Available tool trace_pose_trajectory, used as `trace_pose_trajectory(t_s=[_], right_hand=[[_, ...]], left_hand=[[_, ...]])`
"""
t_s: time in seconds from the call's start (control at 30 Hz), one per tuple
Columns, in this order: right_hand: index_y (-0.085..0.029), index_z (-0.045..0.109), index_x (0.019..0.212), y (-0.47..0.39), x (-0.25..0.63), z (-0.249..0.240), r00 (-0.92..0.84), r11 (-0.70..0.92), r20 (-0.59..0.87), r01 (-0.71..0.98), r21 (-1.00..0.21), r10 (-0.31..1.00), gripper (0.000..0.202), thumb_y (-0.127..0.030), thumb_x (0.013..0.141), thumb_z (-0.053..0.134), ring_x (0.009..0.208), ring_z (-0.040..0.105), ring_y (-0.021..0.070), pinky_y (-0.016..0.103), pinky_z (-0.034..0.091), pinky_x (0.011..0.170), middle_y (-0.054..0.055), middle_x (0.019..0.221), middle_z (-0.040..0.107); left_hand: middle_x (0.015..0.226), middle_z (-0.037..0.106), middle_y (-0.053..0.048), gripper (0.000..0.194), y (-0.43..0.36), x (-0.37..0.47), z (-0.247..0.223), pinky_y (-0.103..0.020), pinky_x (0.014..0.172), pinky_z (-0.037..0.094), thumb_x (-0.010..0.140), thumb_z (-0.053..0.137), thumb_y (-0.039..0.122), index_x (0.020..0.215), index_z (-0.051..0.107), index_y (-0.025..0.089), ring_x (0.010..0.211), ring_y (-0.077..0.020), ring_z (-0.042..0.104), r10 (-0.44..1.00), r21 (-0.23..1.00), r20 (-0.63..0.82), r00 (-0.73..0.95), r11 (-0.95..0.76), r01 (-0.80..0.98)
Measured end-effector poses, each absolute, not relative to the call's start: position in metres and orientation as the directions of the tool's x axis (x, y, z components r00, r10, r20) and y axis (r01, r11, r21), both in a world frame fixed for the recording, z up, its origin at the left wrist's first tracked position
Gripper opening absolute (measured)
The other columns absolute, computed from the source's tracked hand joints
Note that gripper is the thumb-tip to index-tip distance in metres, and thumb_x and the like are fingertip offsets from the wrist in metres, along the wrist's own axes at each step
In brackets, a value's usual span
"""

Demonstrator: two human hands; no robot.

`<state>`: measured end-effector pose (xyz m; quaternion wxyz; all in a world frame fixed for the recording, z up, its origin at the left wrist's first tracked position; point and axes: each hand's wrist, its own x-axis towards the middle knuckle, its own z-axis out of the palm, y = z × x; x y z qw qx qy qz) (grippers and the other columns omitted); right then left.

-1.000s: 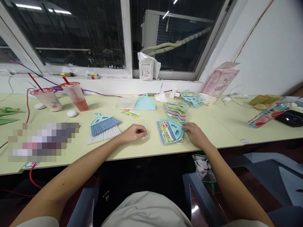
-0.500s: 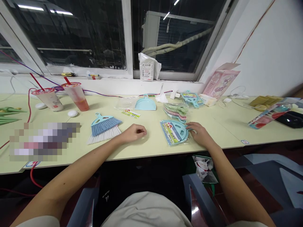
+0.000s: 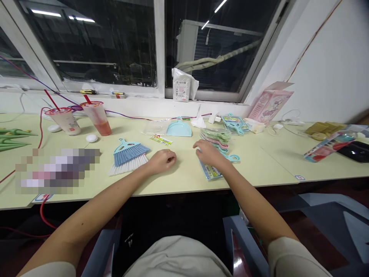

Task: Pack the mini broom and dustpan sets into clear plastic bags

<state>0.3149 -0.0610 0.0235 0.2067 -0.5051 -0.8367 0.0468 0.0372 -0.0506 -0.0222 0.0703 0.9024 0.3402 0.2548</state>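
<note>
My left hand rests on the table with its fingers curled in, and nothing shows in it. Beside its wrist lies a small brush with a light blue handle and blue and white bristles. My right hand reaches across a bagged dustpan-and-brush set, hiding most of it. Its fingers are bent and apart near the pack's left side; whether they touch the pack I cannot tell. The set's blue handle sticks out to the right. Further back sits a light blue dustpan, with a printed label card in front.
More bagged sets are stacked behind my right hand, and others lie further back. Two drink cups, one with red drink, stand at left. A clear plastic bag lies beside the dustpan. A pink box stands at right.
My right hand has left the handle end of the bagged set and moved left across it, baring the handle. My left hand stays where it was. The view has shifted slightly.
</note>
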Motion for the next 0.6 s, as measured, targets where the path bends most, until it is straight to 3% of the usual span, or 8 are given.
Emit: trace_pose_trajectory(t_s=[0.13, 0.27, 0.4, 0.6], right_hand=[[-0.016, 0.068, 0.128, -0.028, 0.253, 0.028, -0.41, 0.416, 0.077, 0.883, -0.219, 0.909, 0.036, -0.018, 0.096, 0.053, 0.13, 0.061, 0.0322, 0.044, 0.048, 0.109, 0.017, 0.137, 0.066], [-0.014, 0.066, 0.133, 0.024, 0.23, 0.035, -0.168, 0.178, 0.064, 0.964, -0.198, 0.984, 0.04, -0.019, 0.094, 0.058, 0.131, 0.062, 0.0355, 0.044, 0.053, 0.103, 0.023, 0.141, 0.063], [-0.007, 0.064, 0.138, 0.081, 0.24, 0.036, 0.18, -0.144, 0.077, 0.93, -0.337, 0.981, 0.049, -0.014, 0.09, 0.067, 0.133, 0.063, 0.0367, 0.045, 0.053, 0.105, 0.029, 0.141, 0.062], [-0.007, 0.07, 0.129, 0.126, 0.258, 0.013, 0.297, -0.238, 0.065, 0.86, -0.452, 0.953, 0.041, -0.004, 0.089, 0.066, 0.127, 0.068, 0.0361, 0.046, 0.057, 0.101, 0.028, 0.131, 0.068]], left_hand=[[0.086, 0.072, -0.007, 0.02, -0.05, 0.035, -0.018, -0.034, 0.078, 0.048, 0.089, 0.053, 0.014, 0.089, 0.073, 0.019, 0.083, -0.0234, 0.066, 0.704, 0.252, 0.431, 0.565, -0.695, 0.674], [0.085, 0.071, -0.008, 0.021, -0.051, 0.037, -0.014, -0.034, 0.075, 0.048, 0.09, 0.052, 0.016, 0.089, 0.073, 0.019, 0.08, -0.0232, 0.066, 0.75, 0.252, 0.42, 0.511, -0.638, 0.728], [0.084, 0.071, -0.008, 0.022, -0.05, 0.04, -0.014, -0.034, 0.075, 0.048, 0.093, 0.052, 0.018, 0.087, 0.073, 0.02, 0.08, -0.0231, 0.066, 0.775, 0.272, 0.388, 0.499, -0.613, 0.742], [0.084, 0.07, -0.008, 0.022, -0.049, 0.039, -0.019, -0.033, 0.076, 0.048, 0.092, 0.052, 0.017, 0.088, 0.073, 0.02, 0.082, -0.0231, 0.066, 0.762, 0.298, 0.371, 0.53, -0.638, 0.71]])
